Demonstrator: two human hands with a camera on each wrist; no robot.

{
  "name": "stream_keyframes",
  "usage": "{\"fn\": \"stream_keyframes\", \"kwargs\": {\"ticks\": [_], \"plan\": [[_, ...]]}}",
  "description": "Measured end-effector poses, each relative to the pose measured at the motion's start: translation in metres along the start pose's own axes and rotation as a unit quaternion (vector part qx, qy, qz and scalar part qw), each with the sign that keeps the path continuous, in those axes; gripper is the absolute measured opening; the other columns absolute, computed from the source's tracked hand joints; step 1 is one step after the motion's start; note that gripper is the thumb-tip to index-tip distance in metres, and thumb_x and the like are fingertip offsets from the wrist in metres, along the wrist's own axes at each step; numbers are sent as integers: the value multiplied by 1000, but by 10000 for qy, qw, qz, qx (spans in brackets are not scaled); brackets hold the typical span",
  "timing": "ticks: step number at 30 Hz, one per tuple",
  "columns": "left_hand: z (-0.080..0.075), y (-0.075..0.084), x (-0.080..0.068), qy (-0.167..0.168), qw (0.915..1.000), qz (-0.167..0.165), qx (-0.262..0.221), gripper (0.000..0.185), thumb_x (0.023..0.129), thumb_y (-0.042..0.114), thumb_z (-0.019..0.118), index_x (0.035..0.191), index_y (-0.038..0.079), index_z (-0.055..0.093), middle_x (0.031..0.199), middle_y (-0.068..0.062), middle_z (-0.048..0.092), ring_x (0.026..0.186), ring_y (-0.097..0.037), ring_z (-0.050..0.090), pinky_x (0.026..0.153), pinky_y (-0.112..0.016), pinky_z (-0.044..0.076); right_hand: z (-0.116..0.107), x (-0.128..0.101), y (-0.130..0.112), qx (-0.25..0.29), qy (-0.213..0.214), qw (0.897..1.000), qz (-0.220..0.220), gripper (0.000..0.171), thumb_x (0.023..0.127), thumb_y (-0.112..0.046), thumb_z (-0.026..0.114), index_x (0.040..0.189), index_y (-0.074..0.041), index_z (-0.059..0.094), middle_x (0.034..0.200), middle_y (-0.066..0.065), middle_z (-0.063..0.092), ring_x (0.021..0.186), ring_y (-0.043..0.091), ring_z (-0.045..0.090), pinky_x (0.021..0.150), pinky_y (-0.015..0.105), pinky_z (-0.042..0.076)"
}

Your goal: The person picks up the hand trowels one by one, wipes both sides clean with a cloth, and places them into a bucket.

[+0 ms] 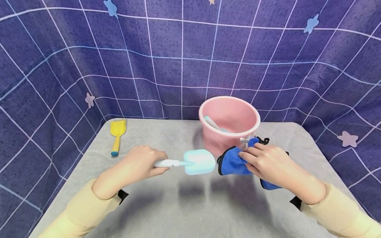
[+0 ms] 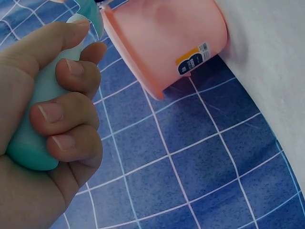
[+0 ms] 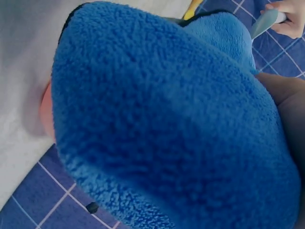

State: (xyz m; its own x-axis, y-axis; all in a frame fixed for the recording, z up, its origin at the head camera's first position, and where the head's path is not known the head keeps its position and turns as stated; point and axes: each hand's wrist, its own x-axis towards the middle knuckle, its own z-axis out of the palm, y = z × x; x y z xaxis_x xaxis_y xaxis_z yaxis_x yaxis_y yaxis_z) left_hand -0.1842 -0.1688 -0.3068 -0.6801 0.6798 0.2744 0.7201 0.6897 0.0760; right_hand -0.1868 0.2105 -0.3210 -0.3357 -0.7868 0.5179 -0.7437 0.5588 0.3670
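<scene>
My left hand [image 1: 146,162] grips the white handle of a toy shovel [image 1: 199,162], its pale blue blade pointing right above the table. In the left wrist view, the fingers curl round the handle [image 2: 45,105], which ends in a teal tip. My right hand [image 1: 268,162] pinches a blue cloth [image 1: 235,162] with black edging, close in front of a pink bucket [image 1: 215,140]. Blue pile of the cloth [image 3: 167,114] fills most of the right wrist view and hides most of that hand. The blade's tip is near the cloth's left edge.
Inside the bucket lies a tool with a white handle [image 1: 212,123], its far end partly hidden. A yellow toy shovel [image 1: 118,135] with a blue handle end lies at the table's left. Purple gridded fabric [image 1: 166,72] surrounds the grey table [image 1: 190,211] at the back and sides.
</scene>
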Motion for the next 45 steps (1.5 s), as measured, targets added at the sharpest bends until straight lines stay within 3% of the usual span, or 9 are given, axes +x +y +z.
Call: {"fn": "stream_keyframes", "kwargs": {"ticks": [8,14,21,28,38,45], "plan": [[-1,5,-1,178,9997,153,38,22,78,25,70,65,26,53,54,19,37,47,1,32,43,-19,27,-4,1,-6,36,373,9944,983,48,97,-35,31,100,-5,68,87,8,69,76,28,64,61,43,52],[0,10,0,118,9997,205,-54,23,79,25,69,64,25,51,54,19,36,47,2,32,43,-19,27,-14,8,-12,95,650,9811,1818,34,88,-30,46,100,-6,67,80,8,67,69,27,62,49,45,47],[7,15,4,190,9994,268,56,25,77,24,70,62,25,50,53,17,35,47,-1,32,43,-21,27,-27,18,-19,99,594,9663,2504,29,78,-23,58,103,-11,67,84,4,69,65,27,66,46,46,46],[17,24,14,65,9998,160,24,30,78,26,69,60,24,46,52,14,33,46,-5,32,41,-24,27,-34,34,-27,-70,548,9560,2883,19,78,-22,59,93,-12,65,75,2,65,53,28,59,40,44,39],[24,34,29,83,9993,55,368,30,77,27,70,59,23,47,51,11,35,46,-9,35,41,-27,30,-37,51,-39,-306,330,9439,3271,15,80,-25,60,85,-12,62,72,5,64,49,33,55,37,44,36],[30,41,38,115,9990,-14,425,31,76,26,69,57,22,45,50,11,34,45,-9,34,39,-27,28,-29,59,-46,-425,264,9443,3254,15,80,-25,60,79,-10,57,63,9,57,42,35,48,34,43,33]]}}
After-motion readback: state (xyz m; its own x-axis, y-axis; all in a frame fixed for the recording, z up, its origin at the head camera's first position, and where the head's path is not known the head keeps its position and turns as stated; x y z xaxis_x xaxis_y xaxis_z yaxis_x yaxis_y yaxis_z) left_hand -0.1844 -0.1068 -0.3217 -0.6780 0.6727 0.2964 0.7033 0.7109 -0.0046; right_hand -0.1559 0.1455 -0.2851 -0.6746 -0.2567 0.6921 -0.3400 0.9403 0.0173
